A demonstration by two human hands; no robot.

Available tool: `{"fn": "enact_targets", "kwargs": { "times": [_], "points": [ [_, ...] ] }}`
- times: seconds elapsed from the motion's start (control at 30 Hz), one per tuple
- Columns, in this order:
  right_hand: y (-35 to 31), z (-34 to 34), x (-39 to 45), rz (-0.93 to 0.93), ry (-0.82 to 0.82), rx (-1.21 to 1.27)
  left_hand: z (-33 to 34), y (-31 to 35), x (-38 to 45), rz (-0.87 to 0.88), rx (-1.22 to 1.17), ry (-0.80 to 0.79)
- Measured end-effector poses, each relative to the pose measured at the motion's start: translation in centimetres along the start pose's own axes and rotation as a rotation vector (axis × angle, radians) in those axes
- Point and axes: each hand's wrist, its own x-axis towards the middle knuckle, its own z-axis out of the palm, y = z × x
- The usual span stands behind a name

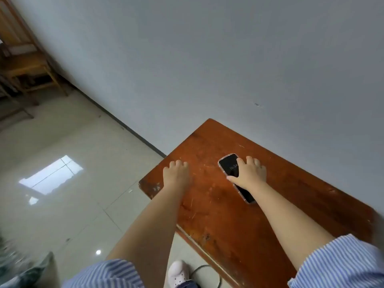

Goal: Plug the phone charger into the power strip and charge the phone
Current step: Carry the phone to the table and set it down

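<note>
A black phone (230, 167) in a clear case lies face up on the reddish-brown wooden table (228, 215), its screen lit with the time. My right hand (248, 173) rests flat on the phone's middle, fingers spread over it toward the wall. Palm down near the table's left edge is my left hand (176, 173), fingers curled, holding nothing. A dark cable (216, 275) loops on the floor under the table's near edge. No charger plug or power strip is in view.
A grey wall stands right behind the table. Shiny tiled floor (72, 183) spreads to the left, with wooden furniture (25, 65) in the far left corner. A white shoe (178, 273) shows on the floor below the table's near edge.
</note>
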Motion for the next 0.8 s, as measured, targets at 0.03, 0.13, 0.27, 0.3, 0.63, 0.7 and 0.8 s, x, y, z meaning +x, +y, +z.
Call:
{"fn": "enact_targets", "kwargs": {
  "times": [0.03, 0.13, 0.27, 0.3, 0.63, 0.7, 0.8],
  "points": [
    [-0.1, 0.6, 0.1, 0.061, -0.074, -0.011, 0.6, -0.9, 0.2, -0.026, -0.020, -0.045],
    [0.1, 2.5, 0.4, 0.168, -0.173, 0.038, 3.2, -3.3, 0.6, -0.014, -0.032, -0.114],
    [-0.6, 2.5, 1.7, 0.203, -0.131, 0.099, 5.7, -6.1, 1.8, 0.075, -0.036, -0.195],
    [-0.7, 2.6, 1.7, 0.209, -0.125, 0.110, 6.3, -6.6, 1.9, 0.092, -0.029, -0.202],
    [-3.8, 3.3, 2.9, 0.086, -0.047, 0.129, 8.0, -7.1, 2.3, 0.119, -0.054, -0.116],
    [-5.1, 3.3, 3.5, 0.022, -0.039, 0.115, 7.6, -7.0, 2.4, 0.122, -0.078, -0.129],
    [-7.5, 3.1, 5.1, -0.090, -0.042, 0.090, 6.5, -8.2, 2.8, 0.077, -0.141, -0.131]
  ]
}}
